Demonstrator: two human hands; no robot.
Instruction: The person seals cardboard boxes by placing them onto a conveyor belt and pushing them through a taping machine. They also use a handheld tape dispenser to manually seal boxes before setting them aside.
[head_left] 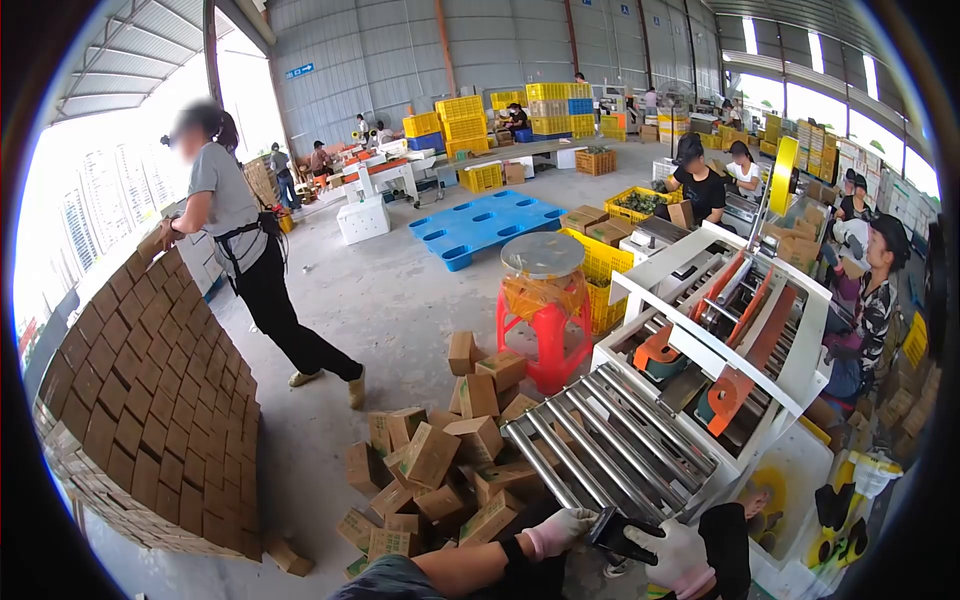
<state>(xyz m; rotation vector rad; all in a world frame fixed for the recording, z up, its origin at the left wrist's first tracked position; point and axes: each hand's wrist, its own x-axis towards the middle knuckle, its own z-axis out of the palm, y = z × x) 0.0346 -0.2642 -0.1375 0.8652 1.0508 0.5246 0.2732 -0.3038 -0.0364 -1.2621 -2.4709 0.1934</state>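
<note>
one black tool (pixel 612 535), perhaps a tape gun, sits low in view at the foot of one roller conveyor (pixel 600 445). two white-gloved hands close on it, left hand (pixel 558 530) and right hand (pixel 678 553) at opposite ends. one heap of small cardboard boxes (pixel 430 460) lies just left.

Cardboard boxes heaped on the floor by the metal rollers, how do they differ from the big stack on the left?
The heap of small brown cardboard boxes lies tumbled, boxes tilted every way; the tall stack of brown cardboard boxes sits in tidy, flush rows. The heap is low and spread out; the stack rises much higher. The heap lies by the metal roller conveyor; the stack stands apart. Both are brown card.
</note>
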